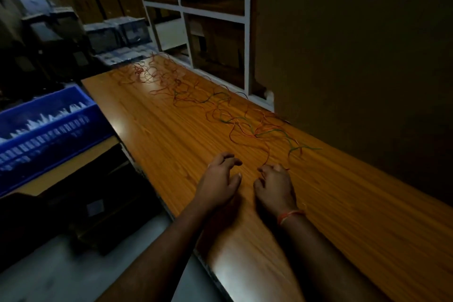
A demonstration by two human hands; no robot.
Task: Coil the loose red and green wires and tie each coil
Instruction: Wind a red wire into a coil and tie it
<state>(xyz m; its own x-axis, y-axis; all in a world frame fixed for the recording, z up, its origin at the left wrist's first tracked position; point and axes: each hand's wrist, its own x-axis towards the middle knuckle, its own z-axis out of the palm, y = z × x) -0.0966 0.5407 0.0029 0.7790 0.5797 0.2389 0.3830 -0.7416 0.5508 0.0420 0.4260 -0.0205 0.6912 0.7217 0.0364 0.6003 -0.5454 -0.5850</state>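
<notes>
My two hands were low on the desk (171,144), close to me. My left hand (220,179) hung over the wood with its fingers loosely bent, and its grip held nothing. My right hand (275,185) was curled tight near the end of a red wire (267,154). I think that grip pinched the wire end, but the room was dark and the wire was thin, so I could not be sure.

Past my hands, the red wires and green wires (274,133) lay all mixed up in loose loops. The mess ran far down the desk toward the white shelf (247,32), where more red wires (157,76) were bunched together. None were coiled yet.

Here is what could have gone wrong. If I pulled the red wire fast, it could have dragged the green ones along and made knots. A hard tug could also have slid the far bunch off the desk edge. And in such dim light, I could have mixed up the two colours.
</notes>
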